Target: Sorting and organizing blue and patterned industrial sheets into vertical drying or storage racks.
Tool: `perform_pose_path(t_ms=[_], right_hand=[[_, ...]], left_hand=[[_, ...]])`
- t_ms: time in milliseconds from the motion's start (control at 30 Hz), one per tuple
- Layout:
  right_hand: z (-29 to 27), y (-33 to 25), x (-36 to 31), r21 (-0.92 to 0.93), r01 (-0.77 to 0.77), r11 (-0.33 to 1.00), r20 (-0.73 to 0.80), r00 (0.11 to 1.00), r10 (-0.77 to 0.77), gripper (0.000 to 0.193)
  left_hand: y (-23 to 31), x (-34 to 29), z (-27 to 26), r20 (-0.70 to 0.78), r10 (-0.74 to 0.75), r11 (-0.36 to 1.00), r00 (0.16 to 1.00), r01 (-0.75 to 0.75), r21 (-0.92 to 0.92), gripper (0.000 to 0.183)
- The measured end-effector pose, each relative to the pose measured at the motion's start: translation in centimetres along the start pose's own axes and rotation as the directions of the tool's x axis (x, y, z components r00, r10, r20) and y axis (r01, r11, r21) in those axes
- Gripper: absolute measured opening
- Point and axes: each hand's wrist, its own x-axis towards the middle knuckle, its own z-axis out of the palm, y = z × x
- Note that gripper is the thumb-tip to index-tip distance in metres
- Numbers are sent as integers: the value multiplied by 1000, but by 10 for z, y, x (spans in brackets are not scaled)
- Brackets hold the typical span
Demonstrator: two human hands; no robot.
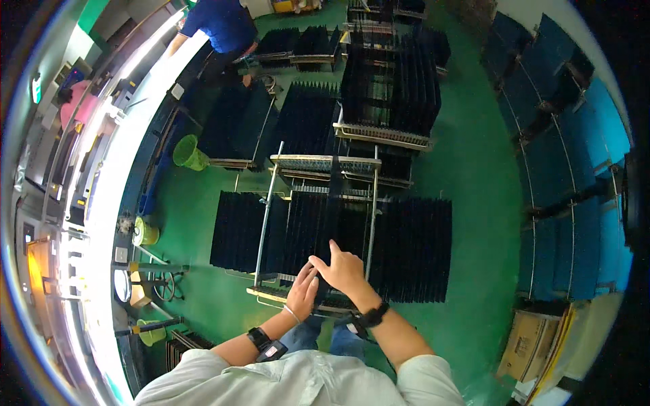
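In front of me stands a metal rack [374,223] with slotted crossbars, filled with thin black sheets [308,233] standing on edge close together. Over its near end my left hand [302,292] is held with its fingers stretched out, the tips meeting the thumb of my right hand. My right hand [343,272] has its index finger pointing away from me and its thumb spread to the left. Nothing shows in either hand. Whether the fingers touch the dark sheets below cannot be made out. Each wrist carries a dark strapped device.
More racks of black sheets [389,88] stand ahead. A brightly lit bench [128,135] runs along the left, with a green basket [190,153] beside it. A person in dark blue [220,26] leans at its far end. Blue panels [575,135] and cardboard [531,344] line the right.
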Motion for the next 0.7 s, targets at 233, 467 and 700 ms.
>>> perform_pose_path(t_ms=[233,467,700], right_hand=[[41,-14,23,-342,-238,909,-89,971,221,22],[-61,-87,7,-367,-132,921,-177,982,70,25],[-205,-131,-106,-13,-80,997,-295,953,73,22]], left_hand=[[-84,-74,-25,-34,-501,740,865,449,501,73],[-147,-105,-24,160,-347,751,924,172,638,76],[-151,-97,-38,233,-358,760,904,137,636,72]])
